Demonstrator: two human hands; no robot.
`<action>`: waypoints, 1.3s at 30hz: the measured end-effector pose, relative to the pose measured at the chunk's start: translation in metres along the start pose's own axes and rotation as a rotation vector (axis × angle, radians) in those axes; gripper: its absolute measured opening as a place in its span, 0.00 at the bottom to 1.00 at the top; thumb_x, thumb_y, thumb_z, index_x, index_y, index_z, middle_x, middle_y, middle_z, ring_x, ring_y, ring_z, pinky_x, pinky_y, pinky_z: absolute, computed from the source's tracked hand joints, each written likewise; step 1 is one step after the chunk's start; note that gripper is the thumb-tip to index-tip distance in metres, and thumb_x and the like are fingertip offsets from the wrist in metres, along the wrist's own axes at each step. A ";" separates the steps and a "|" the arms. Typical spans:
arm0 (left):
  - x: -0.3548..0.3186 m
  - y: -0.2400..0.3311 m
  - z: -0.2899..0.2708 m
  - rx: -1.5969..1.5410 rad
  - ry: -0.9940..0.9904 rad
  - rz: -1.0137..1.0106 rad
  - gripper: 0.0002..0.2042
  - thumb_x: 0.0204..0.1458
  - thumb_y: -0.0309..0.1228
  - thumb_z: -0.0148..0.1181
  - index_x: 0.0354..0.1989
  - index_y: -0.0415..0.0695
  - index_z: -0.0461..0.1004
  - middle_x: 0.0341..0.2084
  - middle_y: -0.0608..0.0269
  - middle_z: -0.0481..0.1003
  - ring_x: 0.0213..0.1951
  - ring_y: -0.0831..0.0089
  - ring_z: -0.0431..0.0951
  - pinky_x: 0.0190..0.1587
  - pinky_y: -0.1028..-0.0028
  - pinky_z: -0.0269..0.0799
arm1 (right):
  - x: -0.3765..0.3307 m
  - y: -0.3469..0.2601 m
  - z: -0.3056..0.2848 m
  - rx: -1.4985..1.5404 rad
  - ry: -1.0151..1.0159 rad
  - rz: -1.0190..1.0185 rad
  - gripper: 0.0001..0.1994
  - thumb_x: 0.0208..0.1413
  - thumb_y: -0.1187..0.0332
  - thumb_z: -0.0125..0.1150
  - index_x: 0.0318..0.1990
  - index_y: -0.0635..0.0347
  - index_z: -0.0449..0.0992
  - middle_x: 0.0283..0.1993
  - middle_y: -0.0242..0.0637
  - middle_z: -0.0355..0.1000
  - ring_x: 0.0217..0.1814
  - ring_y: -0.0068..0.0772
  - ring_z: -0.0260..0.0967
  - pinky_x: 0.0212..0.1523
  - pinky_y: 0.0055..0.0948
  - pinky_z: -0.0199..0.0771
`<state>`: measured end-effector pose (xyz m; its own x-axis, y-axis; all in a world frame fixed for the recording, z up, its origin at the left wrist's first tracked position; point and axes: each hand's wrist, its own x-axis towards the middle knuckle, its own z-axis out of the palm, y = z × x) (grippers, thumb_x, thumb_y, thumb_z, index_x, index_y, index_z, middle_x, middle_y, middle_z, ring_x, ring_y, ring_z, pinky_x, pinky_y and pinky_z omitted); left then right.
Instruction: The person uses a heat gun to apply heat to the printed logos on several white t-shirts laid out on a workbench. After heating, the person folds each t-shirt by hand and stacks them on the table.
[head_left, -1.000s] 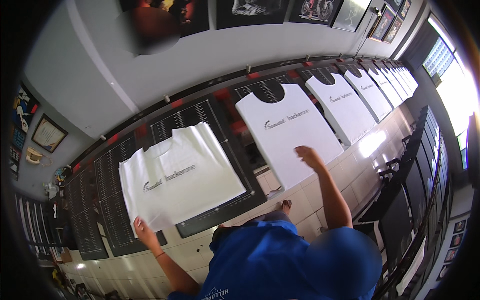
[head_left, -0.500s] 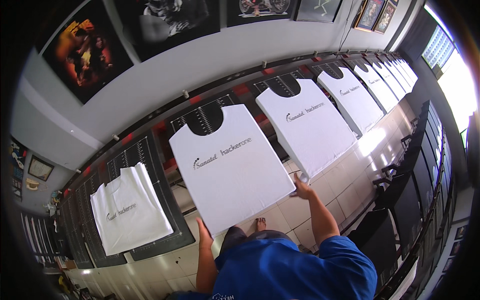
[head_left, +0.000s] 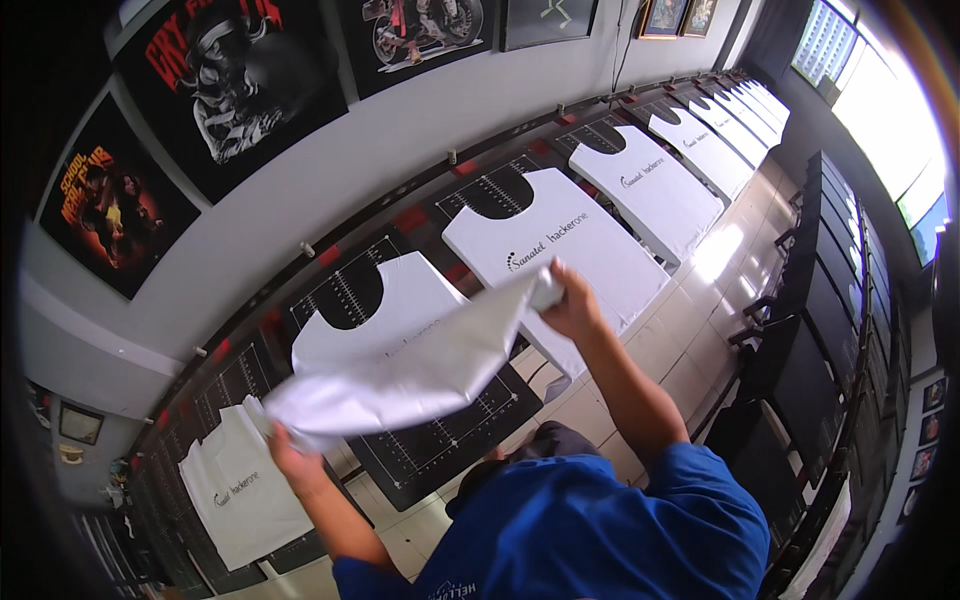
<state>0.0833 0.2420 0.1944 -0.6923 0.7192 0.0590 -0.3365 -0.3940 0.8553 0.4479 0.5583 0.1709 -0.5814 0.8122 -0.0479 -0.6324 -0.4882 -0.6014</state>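
A white T-shirt [head_left: 430, 370] with dark lettering hangs between my two hands, its lower part lifted and folded back, blurred by motion. My left hand [head_left: 293, 462] grips its left corner, near the platen's left side. My right hand [head_left: 575, 308] is closed on the other corner, higher up and over the neighbouring shirt. The shirt's neck end still lies on a black platen [head_left: 430, 455] with white ruled marks, whose near half is bare. Left of it, a gathered printed shirt [head_left: 235, 500] lies on another platen. To the right, a printed shirt [head_left: 570, 235] lies stretched flat.
More shirt-covered platens [head_left: 650, 180] run in a row to the far right along a rail [head_left: 455, 157] by the grey wall. Another row of black platens [head_left: 790, 360] stands at my right. Framed posters [head_left: 115, 200] hang on the wall. Between the rows lies a tiled floor [head_left: 690, 305].
Both hands took hold of the shirt's lower corners and raised them up and back toward the neck, baring the near part of the platen. The view has also shifted.
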 end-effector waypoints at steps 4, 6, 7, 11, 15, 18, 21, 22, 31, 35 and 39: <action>0.043 0.047 0.057 -0.257 -0.475 0.340 0.30 0.60 0.47 0.44 0.64 0.38 0.56 0.62 0.51 0.60 0.65 0.54 0.57 0.66 0.51 0.48 | 0.007 -0.073 0.035 0.057 -0.169 -0.201 0.18 0.58 0.57 0.55 0.47 0.63 0.69 0.45 0.45 0.73 0.48 0.40 0.72 0.52 0.44 0.71; 0.030 0.070 0.090 -0.325 -0.603 0.520 0.31 0.61 0.47 0.40 0.65 0.35 0.54 0.64 0.46 0.56 0.66 0.48 0.55 0.67 0.48 0.44 | -0.010 -0.113 0.014 0.014 -0.300 -0.260 0.22 0.57 0.59 0.53 0.53 0.68 0.67 0.50 0.50 0.71 0.51 0.45 0.71 0.54 0.45 0.70; 0.019 0.087 0.106 -0.222 -0.553 0.649 0.30 0.62 0.45 0.37 0.64 0.32 0.55 0.64 0.42 0.55 0.65 0.45 0.56 0.67 0.48 0.45 | -0.014 -0.139 0.003 -0.031 -0.408 -0.315 0.25 0.57 0.58 0.53 0.55 0.69 0.66 0.52 0.52 0.70 0.53 0.47 0.70 0.55 0.45 0.70; 0.002 0.089 0.229 -0.011 0.488 0.844 0.25 0.65 0.39 0.32 0.62 0.32 0.58 0.62 0.43 0.60 0.62 0.50 0.62 0.65 0.51 0.53 | -0.022 -0.262 -0.008 -0.123 -0.286 -0.623 0.27 0.60 0.55 0.45 0.56 0.72 0.64 0.55 0.56 0.68 0.56 0.52 0.68 0.56 0.46 0.70; 0.050 0.031 0.306 -0.018 0.102 0.337 0.18 0.62 0.38 0.46 0.53 0.38 0.71 0.47 0.57 0.75 0.48 0.68 0.74 0.53 0.68 0.68 | 0.028 -0.380 -0.016 -0.841 0.252 -0.570 0.24 0.60 0.52 0.51 0.51 0.66 0.73 0.46 0.40 0.74 0.49 0.30 0.71 0.51 0.24 0.68; 0.074 -0.046 0.402 0.147 -0.061 0.227 0.17 0.61 0.40 0.49 0.47 0.39 0.73 0.40 0.61 0.76 0.42 0.73 0.76 0.47 0.75 0.71 | 0.089 -0.412 -0.037 -0.943 0.200 -0.503 0.14 0.58 0.60 0.60 0.42 0.61 0.78 0.37 0.29 0.75 0.38 0.19 0.71 0.41 0.20 0.68; 0.119 -0.094 0.395 0.380 -0.162 0.225 0.16 0.61 0.39 0.49 0.48 0.39 0.72 0.42 0.59 0.76 0.43 0.72 0.76 0.49 0.73 0.72 | 0.137 -0.425 -0.070 -0.682 0.055 -0.202 0.16 0.60 0.60 0.58 0.46 0.65 0.75 0.41 0.33 0.75 0.41 0.22 0.71 0.44 0.22 0.69; 0.136 -0.100 0.389 0.240 -0.034 0.169 0.15 0.61 0.37 0.48 0.48 0.39 0.72 0.42 0.58 0.76 0.44 0.71 0.76 0.49 0.71 0.72 | 0.143 -0.430 -0.073 -0.657 0.020 -0.212 0.16 0.60 0.60 0.57 0.47 0.65 0.74 0.42 0.34 0.74 0.42 0.22 0.71 0.44 0.23 0.69; 0.027 -0.071 0.448 0.001 0.116 0.380 0.17 0.60 0.30 0.48 0.55 0.36 0.68 0.49 0.57 0.74 0.52 0.68 0.73 0.56 0.68 0.67 | 0.074 -0.483 -0.101 -0.718 -0.089 -0.409 0.12 0.61 0.64 0.55 0.40 0.66 0.75 0.33 0.29 0.71 0.32 0.19 0.67 0.35 0.19 0.67; -0.080 -0.131 0.425 0.120 0.327 0.333 0.21 0.59 0.29 0.51 0.59 0.34 0.64 0.53 0.56 0.70 0.55 0.70 0.71 0.58 0.71 0.65 | 0.003 -0.456 -0.169 -0.817 0.246 -0.188 0.13 0.58 0.65 0.58 0.43 0.67 0.74 0.40 0.39 0.72 0.41 0.30 0.69 0.41 0.28 0.71; -0.151 -0.224 0.389 0.305 0.560 0.083 0.16 0.58 0.29 0.51 0.53 0.35 0.68 0.46 0.61 0.72 0.47 0.76 0.71 0.52 0.74 0.66 | -0.030 -0.392 -0.245 -0.810 0.409 0.054 0.15 0.55 0.66 0.61 0.45 0.69 0.74 0.39 0.38 0.73 0.40 0.29 0.70 0.39 0.25 0.70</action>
<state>0.5115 0.4436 0.1941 -0.9645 0.2530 -0.0760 -0.1279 -0.1955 0.9723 0.8382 0.8035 0.2125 -0.2747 0.9202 -0.2787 0.0337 -0.2805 -0.9593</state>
